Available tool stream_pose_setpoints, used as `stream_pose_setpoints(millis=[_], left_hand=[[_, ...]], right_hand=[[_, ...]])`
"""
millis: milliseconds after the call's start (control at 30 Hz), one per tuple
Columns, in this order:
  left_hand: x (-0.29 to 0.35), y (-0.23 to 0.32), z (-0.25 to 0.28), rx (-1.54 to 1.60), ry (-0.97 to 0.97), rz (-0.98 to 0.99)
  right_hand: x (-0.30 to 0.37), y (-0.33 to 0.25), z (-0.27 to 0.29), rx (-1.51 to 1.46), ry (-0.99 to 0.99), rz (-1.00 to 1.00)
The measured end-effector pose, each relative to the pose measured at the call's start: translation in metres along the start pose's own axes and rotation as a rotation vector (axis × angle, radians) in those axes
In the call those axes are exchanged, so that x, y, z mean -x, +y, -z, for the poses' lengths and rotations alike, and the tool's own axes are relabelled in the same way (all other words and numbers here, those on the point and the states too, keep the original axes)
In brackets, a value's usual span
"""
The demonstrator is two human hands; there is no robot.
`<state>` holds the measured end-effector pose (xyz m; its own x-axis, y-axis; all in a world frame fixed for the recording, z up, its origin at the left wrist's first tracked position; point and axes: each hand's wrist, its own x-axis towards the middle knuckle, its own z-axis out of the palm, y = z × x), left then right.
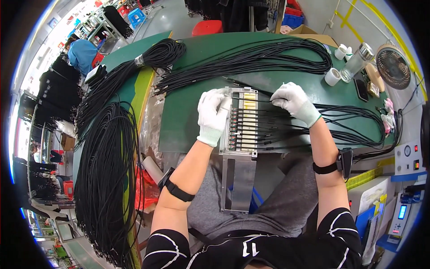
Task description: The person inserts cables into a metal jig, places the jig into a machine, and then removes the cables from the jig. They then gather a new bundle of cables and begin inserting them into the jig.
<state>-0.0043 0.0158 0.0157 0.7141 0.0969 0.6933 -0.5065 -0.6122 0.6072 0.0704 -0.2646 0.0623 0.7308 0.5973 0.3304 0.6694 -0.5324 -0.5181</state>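
Note:
Both my hands wear white gloves with fingertips drawn together. My left hand (pixel 212 112) is at the upper left edge of a metal fixture (pixel 240 179), pinching what looks like the thin end of a black cable. Across the fixture, my right hand (pixel 292 100) pinches the same cable farther along. Several other black cables (pixel 282 120) lie side by side in the fixture's slots (pixel 247 130), their ends at its left side and their lengths looping off to the right. Another black cable tip (pixel 235 81) lies just beyond the fixture. My fingers hide the exact grip points.
Long black cable bundles lie at the far side (pixel 268 56) and the left (pixel 107 170) of the green table (pixel 179 121). At the right stand a fan (pixel 393 66), a glass bottle (pixel 357 62), white tape rolls (pixel 332 76) and a phone (pixel 361 89). A person in blue (pixel 82 57) sits far left.

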Motion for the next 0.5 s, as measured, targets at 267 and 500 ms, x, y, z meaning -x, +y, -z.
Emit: stream_pose_setpoints(millis=[267, 500], left_hand=[[-0.002, 0.011, 0.008, 0.089, 0.003, 0.213], [-0.001, 0.012, 0.011, 0.041, -0.110, 0.002]], right_hand=[[-0.003, 0.003, 0.002, -0.044, -0.082, -0.034], [-0.015, -0.036, -0.018, 0.044, 0.136, 0.239]])
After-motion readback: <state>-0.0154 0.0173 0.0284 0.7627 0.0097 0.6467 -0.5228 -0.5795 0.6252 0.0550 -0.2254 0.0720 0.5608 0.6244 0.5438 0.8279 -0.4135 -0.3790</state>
